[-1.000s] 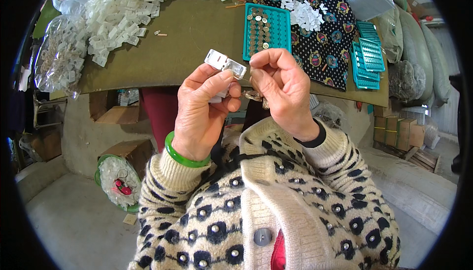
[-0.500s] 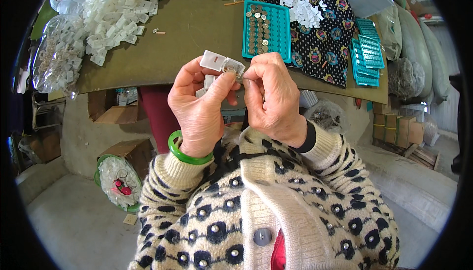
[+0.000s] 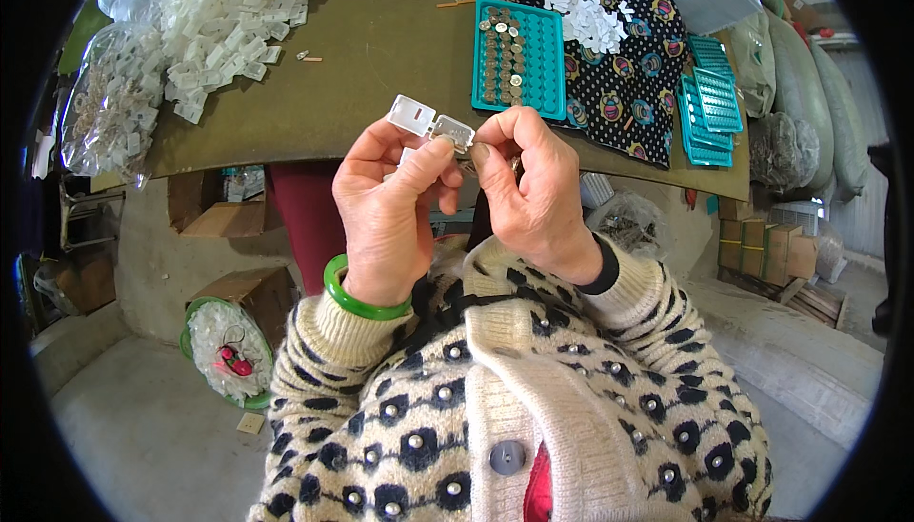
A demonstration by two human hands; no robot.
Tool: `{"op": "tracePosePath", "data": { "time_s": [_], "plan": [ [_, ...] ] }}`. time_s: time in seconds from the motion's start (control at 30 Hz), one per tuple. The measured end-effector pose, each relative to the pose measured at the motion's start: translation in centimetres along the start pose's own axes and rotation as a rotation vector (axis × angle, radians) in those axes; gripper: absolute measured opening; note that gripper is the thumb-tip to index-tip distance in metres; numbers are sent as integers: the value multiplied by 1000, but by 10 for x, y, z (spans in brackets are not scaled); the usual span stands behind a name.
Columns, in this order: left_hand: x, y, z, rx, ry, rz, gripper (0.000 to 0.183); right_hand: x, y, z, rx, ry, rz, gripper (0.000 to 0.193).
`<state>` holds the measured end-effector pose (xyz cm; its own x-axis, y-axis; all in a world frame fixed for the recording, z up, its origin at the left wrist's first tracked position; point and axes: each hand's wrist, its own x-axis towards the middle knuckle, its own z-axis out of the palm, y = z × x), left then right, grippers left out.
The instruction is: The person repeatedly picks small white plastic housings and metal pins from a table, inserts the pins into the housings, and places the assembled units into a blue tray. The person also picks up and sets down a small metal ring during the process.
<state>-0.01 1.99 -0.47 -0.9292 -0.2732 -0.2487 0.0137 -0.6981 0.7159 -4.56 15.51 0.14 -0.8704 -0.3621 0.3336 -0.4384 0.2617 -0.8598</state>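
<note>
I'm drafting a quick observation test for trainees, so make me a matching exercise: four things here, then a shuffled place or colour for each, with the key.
1. open white case
2. bangle
3. small white bits
4. round metallic pieces

A. on the black patterned cloth
B. in a teal tray
C. held in the left hand
D. green

Pairs: 1-C, 2-D, 3-A, 4-B
</note>
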Motion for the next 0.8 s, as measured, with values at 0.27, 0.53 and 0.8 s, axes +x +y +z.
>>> {"op": "tracePosePath", "data": {
  "time_s": [0.27, 0.53, 0.8],
  "plan": [
    [6, 6, -7, -177, -89, -254, 11, 3, -7, -12, 538, -169, 464, 8],
    [0, 2, -3, -91, -27, -134, 22, -13, 3, -6, 612, -180, 611, 7],
    [2, 5, -12, -113, -136, -186, 24, 1, 19, -24, -195, 47, -223, 11]
  ]
}}
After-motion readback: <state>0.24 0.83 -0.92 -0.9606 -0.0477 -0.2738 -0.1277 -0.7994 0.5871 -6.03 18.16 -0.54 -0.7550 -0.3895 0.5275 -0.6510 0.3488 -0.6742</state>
